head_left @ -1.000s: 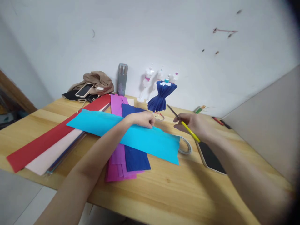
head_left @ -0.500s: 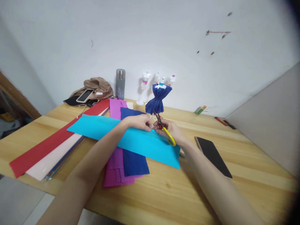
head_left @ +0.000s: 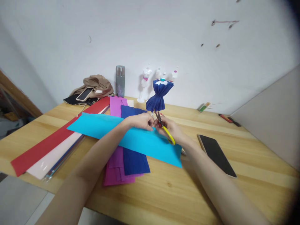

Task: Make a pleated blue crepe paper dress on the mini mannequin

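A long turquoise sheet of crepe paper (head_left: 145,142) lies slantwise over magenta paper (head_left: 115,173) and dark blue paper (head_left: 136,162). At its far edge my left hand (head_left: 142,121) is closed, pinching the turquoise paper. My right hand (head_left: 170,128) is close beside it, fingers curled around a pair of scissors with yellow handles (head_left: 169,135); the blades point away from me. Its fingertips also meet the paper's edge. Just beyond the hands stands a small dress form wearing a pleated dark blue paper dress (head_left: 157,95).
White mini dress forms (head_left: 145,76) stand by the wall beside a grey thermos (head_left: 120,82). Left are a brown cloth bag (head_left: 99,83), a phone (head_left: 84,93) and red paper (head_left: 58,137). A black tablet-like slab (head_left: 217,154) lies right, with a green box (head_left: 204,107) behind.
The view has shifted slightly. Both hands stay at the turquoise paper's far edge, with the scissors still in my right hand; otherwise little differs.
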Tool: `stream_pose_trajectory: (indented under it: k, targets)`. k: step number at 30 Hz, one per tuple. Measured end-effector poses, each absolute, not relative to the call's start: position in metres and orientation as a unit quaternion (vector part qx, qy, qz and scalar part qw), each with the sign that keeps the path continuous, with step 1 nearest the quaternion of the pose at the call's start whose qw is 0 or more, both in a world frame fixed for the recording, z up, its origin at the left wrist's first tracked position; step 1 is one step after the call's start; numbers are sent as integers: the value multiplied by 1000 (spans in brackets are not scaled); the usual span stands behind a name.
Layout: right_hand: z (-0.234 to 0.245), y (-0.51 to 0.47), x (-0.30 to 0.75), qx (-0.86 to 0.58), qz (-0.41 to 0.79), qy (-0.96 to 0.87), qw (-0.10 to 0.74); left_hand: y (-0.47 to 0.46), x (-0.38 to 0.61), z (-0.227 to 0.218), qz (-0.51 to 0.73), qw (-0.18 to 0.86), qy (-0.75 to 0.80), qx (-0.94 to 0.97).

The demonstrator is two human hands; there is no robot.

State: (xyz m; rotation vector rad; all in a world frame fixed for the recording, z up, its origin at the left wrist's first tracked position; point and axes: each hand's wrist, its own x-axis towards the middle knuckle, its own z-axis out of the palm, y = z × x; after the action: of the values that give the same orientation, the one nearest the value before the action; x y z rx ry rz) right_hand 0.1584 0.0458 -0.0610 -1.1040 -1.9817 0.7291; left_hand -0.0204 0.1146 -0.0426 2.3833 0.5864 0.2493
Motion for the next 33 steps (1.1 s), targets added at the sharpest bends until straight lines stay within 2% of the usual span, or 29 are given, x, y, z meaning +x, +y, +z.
stream_pose_trajectory:
  k: [33]
  targets:
    - [-77, 51, 167, -361, 362, -762, 397, 113, -16, -48, 100, 297, 220, 924]
